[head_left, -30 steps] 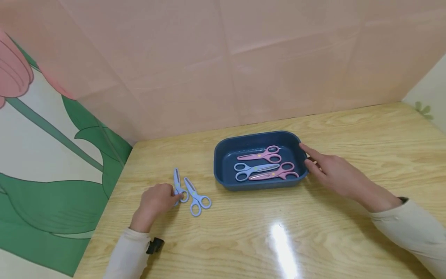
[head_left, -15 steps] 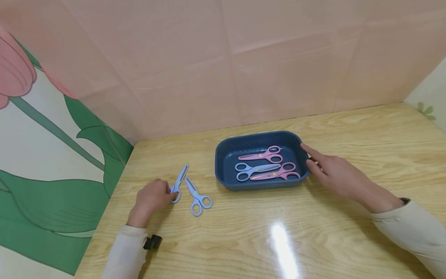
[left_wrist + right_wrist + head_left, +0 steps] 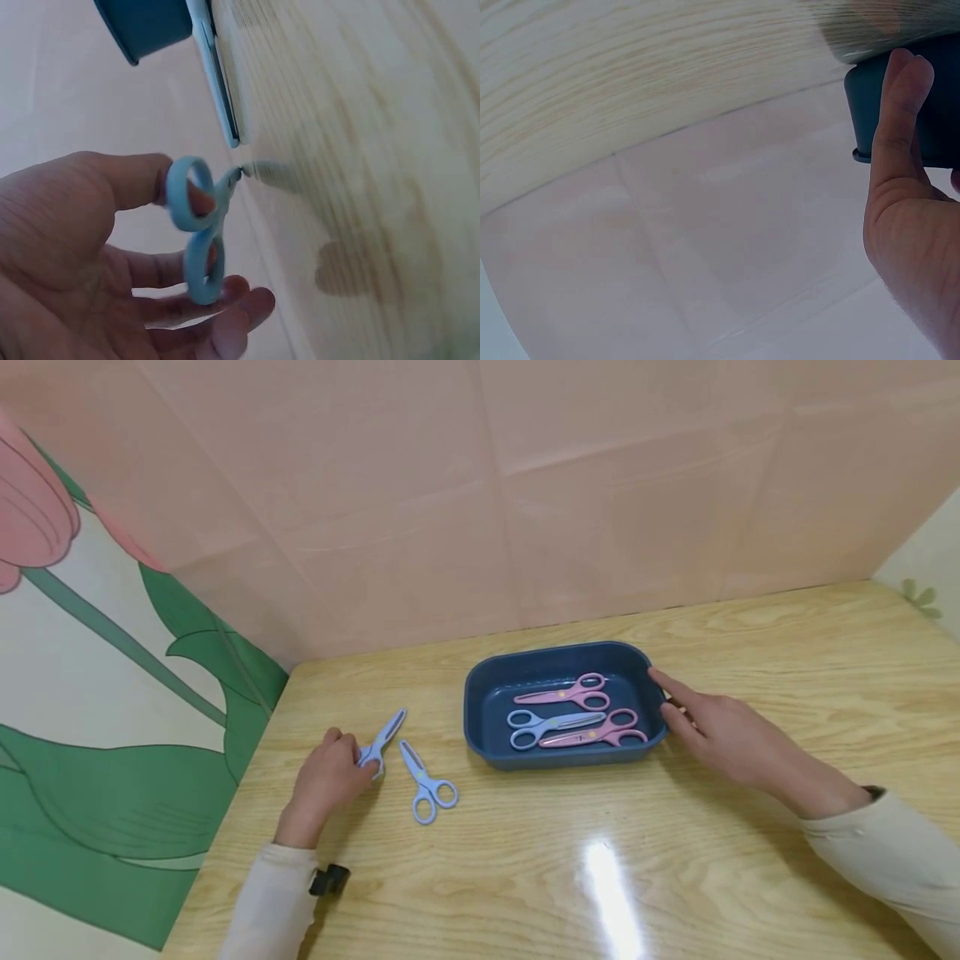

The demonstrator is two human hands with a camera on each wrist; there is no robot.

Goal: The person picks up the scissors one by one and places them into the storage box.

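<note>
My left hand [image 3: 327, 783] pinches the handles of a pair of light blue scissors [image 3: 386, 732], blades pointing away to the right. In the left wrist view the scissors [image 3: 199, 225] are between thumb and fingers, tip close above the tabletop. Just right of them, a second pair of light blue scissors [image 3: 423, 782] lies on the table. My right hand [image 3: 723, 739] rests against the right end of a dark blue tray [image 3: 566, 758], fingers mostly straight. Inside the tray lie light blue scissors [image 3: 536, 727] and two pink scissors [image 3: 566, 695], one partly under the blue pair.
The wood-grain table [image 3: 525, 868] meets a pink-beige covered wall [image 3: 495, 527] behind the tray. A wall with painted tulips and leaves [image 3: 187, 693] stands along the left side. A black strap piece [image 3: 328, 880] sticks out from the left sleeve.
The left hand has drawn one blue pair slightly left and up from the table, turning its blades to the right. The right hand and tray stay in place.
</note>
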